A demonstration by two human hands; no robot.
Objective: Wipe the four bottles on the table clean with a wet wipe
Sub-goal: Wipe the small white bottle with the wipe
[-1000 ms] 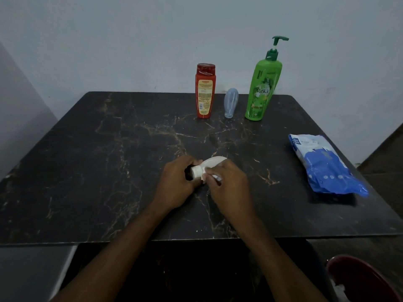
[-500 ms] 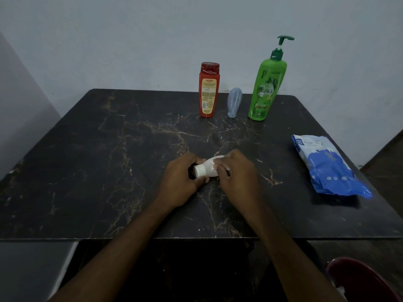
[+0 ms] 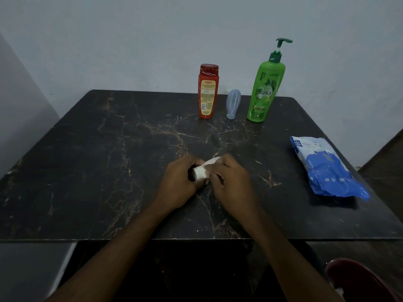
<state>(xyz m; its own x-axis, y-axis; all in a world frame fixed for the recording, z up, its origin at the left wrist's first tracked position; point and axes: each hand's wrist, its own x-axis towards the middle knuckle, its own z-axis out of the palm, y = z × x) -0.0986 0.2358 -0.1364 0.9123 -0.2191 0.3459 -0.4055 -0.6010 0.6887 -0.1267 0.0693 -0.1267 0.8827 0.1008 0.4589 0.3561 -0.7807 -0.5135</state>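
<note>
A small white bottle (image 3: 199, 172) lies on its side at the middle of the dark marble table (image 3: 109, 171). My left hand (image 3: 177, 184) grips its cap end. My right hand (image 3: 232, 184) holds a white wet wipe (image 3: 212, 161) wrapped over the bottle's body, which is mostly hidden. At the back stand a red bottle (image 3: 207, 92), a small pale blue bottle (image 3: 233, 103) upside down on its cap, and a tall green pump bottle (image 3: 265, 90).
A blue and white pack of wet wipes (image 3: 325, 168) lies near the table's right edge. A dark red seat (image 3: 359, 282) shows at the lower right, below the table's front edge. A pale wall rises just behind the bottles.
My right hand has slid the wipe along the white bottle toward the cap end. The left hand keeps its grip. The three standing bottles have not moved.
</note>
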